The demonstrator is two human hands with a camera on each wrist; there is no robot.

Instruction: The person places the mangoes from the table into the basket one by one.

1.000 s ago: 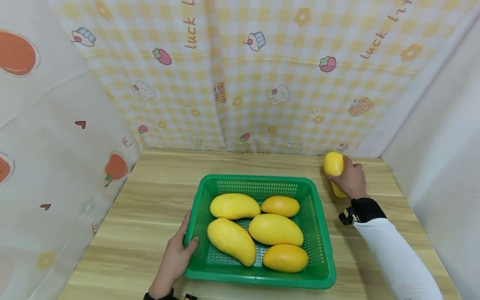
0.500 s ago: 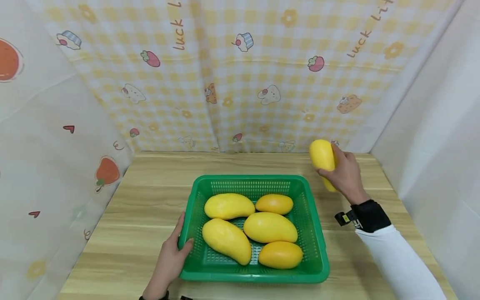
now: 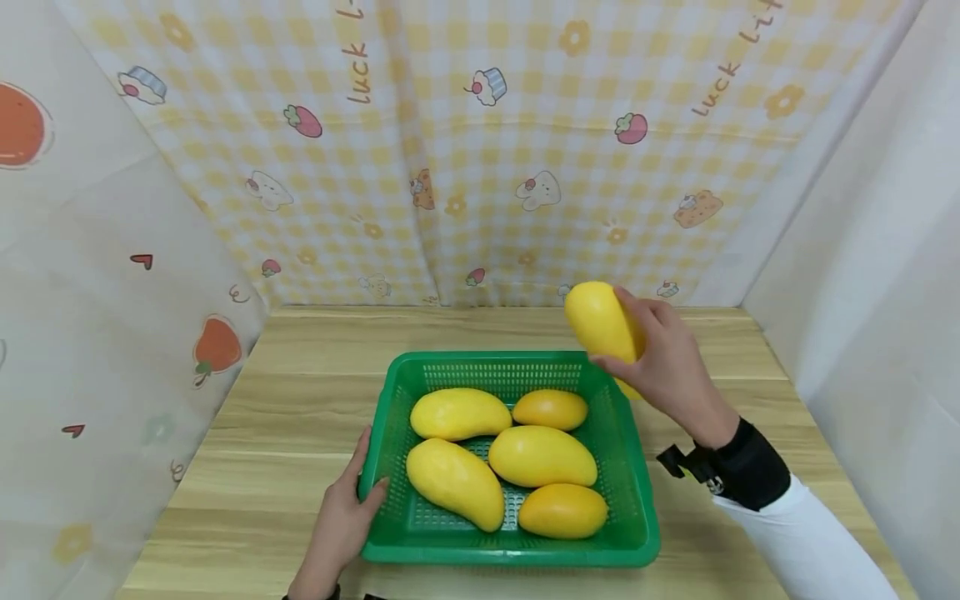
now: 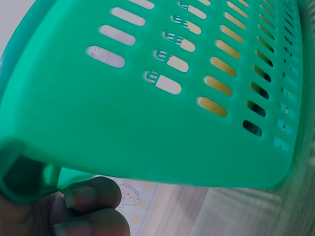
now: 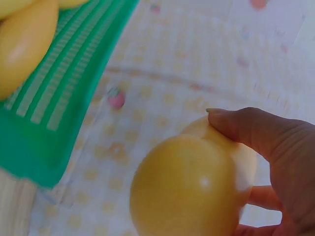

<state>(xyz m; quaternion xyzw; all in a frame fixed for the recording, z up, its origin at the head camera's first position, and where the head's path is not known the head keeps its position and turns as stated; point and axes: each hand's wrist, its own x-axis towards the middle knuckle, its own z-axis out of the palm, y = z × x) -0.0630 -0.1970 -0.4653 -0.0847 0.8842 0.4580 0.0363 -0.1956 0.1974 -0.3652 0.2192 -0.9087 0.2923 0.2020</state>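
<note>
A yellow mango (image 3: 600,321) is gripped in my right hand (image 3: 667,358), raised over the back right corner of the green plastic basket (image 3: 510,554). In the right wrist view the thumb lies across the top of the held mango (image 5: 182,191), fingers on its far side. My left hand (image 3: 341,508) holds the basket's left rim. The left wrist view shows curled fingers (image 4: 93,211) under the rim, close to the slotted wall (image 4: 113,118). Inside the basket lie several mangoes, among them a long curved one (image 3: 453,483) and a smaller orange-yellow one (image 3: 562,511).
The basket stands on a wood-grain table (image 3: 247,450). A yellow checked cloth (image 3: 480,233) hangs along the table's back edge. White cloth walls (image 3: 135,333) close in both sides.
My right hand has lifted the mango off the table at the back right and carried it left to the basket's corner. The left hand keeps its hold on the rim.
</note>
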